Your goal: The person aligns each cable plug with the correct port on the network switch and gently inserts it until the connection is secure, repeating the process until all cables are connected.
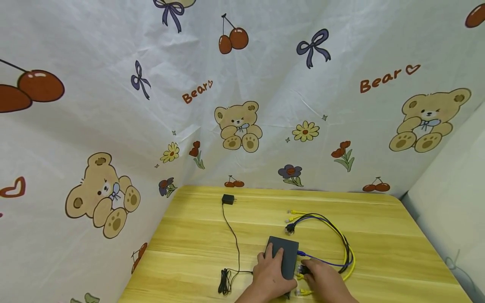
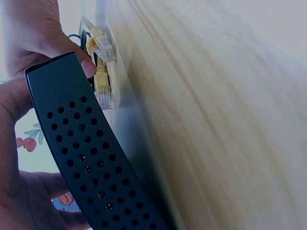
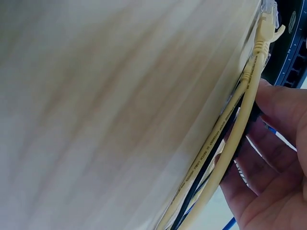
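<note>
A flat black network switch (image 1: 289,252) lies on the table, with vent holes in its side in the left wrist view. My left hand (image 1: 268,272) holds it, fingers spread over the top and thumb at the near end. A blue network cable's plug (image 1: 301,253) sits at the switch's right side, where a row of ports (image 3: 293,72) shows. My right hand (image 1: 325,277) pinches a black network cable's plug (image 1: 303,269) beside those ports; whether it touches a port is hidden. Yellow network cable plugs (image 2: 102,86) lie just beneath that hand.
The cables' far ends, yellow plugs (image 1: 291,212) and a black plug (image 1: 289,228), lie behind the switch. A black power adapter (image 1: 228,199) stands at the back left, its bundled cord (image 1: 224,282) left of the switch. Printed cloth (image 1: 265,168) hangs behind the table.
</note>
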The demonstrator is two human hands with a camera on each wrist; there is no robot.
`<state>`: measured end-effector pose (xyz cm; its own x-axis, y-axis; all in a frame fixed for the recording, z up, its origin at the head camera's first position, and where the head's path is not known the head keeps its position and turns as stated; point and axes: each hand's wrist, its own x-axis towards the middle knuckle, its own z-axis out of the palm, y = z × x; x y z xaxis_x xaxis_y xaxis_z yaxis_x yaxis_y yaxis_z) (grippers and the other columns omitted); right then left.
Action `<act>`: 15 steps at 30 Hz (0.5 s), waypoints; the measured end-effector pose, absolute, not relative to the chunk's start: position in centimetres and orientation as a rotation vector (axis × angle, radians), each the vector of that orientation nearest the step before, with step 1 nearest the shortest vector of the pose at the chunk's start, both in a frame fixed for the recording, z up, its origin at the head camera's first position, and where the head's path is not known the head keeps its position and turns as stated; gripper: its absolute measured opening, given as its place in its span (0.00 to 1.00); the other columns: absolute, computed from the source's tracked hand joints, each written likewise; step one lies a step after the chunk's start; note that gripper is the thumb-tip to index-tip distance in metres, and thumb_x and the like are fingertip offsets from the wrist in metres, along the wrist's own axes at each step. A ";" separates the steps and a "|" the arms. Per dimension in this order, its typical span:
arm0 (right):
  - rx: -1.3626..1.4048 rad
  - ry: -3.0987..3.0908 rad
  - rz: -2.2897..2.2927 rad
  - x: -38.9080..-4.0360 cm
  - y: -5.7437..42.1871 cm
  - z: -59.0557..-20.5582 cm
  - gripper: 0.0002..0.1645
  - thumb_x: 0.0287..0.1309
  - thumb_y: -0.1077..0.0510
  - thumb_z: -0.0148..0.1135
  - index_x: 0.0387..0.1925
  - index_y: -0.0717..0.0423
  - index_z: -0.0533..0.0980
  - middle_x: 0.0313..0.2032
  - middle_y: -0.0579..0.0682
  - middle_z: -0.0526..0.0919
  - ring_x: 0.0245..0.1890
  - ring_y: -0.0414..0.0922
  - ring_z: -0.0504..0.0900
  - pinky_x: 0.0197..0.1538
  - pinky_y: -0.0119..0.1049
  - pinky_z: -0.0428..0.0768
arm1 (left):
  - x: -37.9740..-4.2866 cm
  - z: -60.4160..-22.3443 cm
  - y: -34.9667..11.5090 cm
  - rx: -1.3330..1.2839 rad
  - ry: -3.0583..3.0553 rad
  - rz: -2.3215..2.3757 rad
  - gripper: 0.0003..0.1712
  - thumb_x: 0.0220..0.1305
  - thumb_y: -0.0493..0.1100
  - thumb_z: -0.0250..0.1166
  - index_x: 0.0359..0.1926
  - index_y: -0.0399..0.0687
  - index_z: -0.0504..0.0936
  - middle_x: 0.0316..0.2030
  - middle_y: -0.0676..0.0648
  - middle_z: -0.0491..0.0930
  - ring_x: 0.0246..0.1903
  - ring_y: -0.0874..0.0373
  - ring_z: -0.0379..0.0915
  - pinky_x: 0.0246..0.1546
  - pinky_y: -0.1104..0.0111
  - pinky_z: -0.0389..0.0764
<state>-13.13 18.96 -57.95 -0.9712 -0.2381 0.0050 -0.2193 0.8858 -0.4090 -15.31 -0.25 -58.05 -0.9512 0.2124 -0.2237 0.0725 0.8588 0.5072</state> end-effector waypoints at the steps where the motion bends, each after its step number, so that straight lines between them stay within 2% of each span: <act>1: -0.359 3.009 -0.644 -13.1 18.9 -57.9 0.18 0.52 0.59 0.74 0.46 0.53 0.83 0.41 0.44 0.84 0.40 0.46 0.85 0.43 0.45 0.83 | -15.3 -58.0 -0.3 0.219 2.764 0.738 0.52 0.45 0.69 0.72 0.72 0.64 0.68 0.75 0.41 0.55 0.65 0.33 0.60 0.38 0.42 0.76; 6: -0.339 3.023 -0.660 -13.0 18.9 -57.7 0.13 0.54 0.61 0.72 0.43 0.52 0.84 0.38 0.43 0.84 0.38 0.45 0.84 0.42 0.43 0.82 | -15.1 -57.9 -0.3 0.224 2.770 0.745 0.52 0.46 0.69 0.72 0.72 0.63 0.68 0.74 0.41 0.55 0.65 0.33 0.60 0.36 0.43 0.75; 9: -0.368 3.014 -0.685 -12.9 19.0 -57.2 0.09 0.54 0.62 0.72 0.38 0.51 0.83 0.34 0.41 0.82 0.34 0.43 0.83 0.38 0.41 0.81 | -15.1 -57.8 -0.3 0.220 2.771 0.748 0.52 0.45 0.69 0.72 0.72 0.63 0.68 0.74 0.41 0.55 0.65 0.33 0.60 0.37 0.43 0.75; 15: -0.443 2.997 -0.688 -12.9 19.2 -56.9 0.06 0.56 0.59 0.71 0.30 0.46 0.81 0.30 0.36 0.80 0.30 0.36 0.80 0.33 0.35 0.78 | -15.1 -57.8 -0.3 0.214 2.773 0.743 0.52 0.45 0.70 0.72 0.72 0.63 0.68 0.74 0.42 0.55 0.65 0.34 0.60 0.38 0.43 0.75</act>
<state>-12.89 19.20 -56.87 -0.9588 -0.2826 0.0291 -0.2670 0.8612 -0.4324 -15.08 -0.30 -57.75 -0.9548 0.2077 -0.2125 0.0737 0.8584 0.5077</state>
